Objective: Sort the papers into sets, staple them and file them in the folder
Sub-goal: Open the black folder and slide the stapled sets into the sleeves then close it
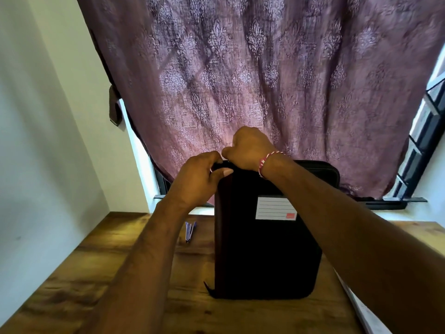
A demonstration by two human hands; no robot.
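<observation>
Left hand [197,182] and right hand [248,148], fingers [222,173] curled, grip the upright folder [265,256] above its lined label [274,208].

folder [265,249]: on table [72,273], before curtain [265,80]
pens [190,231]: on table, just left of folder
papers [361,309]: on table, right of folder
left hand [199,179], right hand [248,148]: side by side at folder's top left corner

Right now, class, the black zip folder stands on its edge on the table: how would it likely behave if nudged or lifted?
It probably tips easily: the black folder stands tall on a narrow edge, gripped at its top by the left hand and right hand. It looks stiff: its face is flat. Padded sides suggest it is not fragile.
</observation>
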